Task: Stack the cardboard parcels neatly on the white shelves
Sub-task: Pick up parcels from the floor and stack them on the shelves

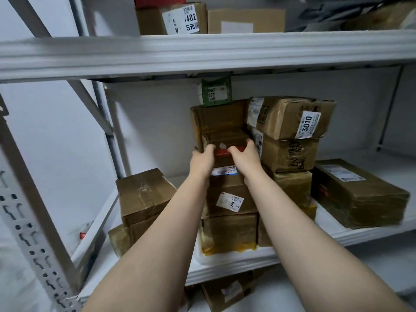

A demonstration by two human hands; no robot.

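**Two-handed gripping atop the centre stack**

Clamping the left hand (203, 157) and the right hand (244, 154) on the small parcel (225, 139), one at each side, curling fingers over its top front edge. Covering part of a red strip (221, 152) running across its front face. Holding it on top of the centre stack on the middle shelf (247, 260), directly over a labelled box (225, 190) bearing a blue-and-white sticker too blurred for reading and a white sticker reading "3". Touching a taller box (218, 115) behind, itself carrying a green box (217, 91) stickered "1203". Sitting just beside the right-hand stack, topped by a taped parcel (283, 118) reading "3010" and, under that, a printed box (288, 154) with partly legible black letters. Showing "402" and "5元" on a carton (153, 21) on the upper shelf (202, 52). Lying farther out: a flat parcel (358, 194) at right, a tilted box (144, 194) at left.
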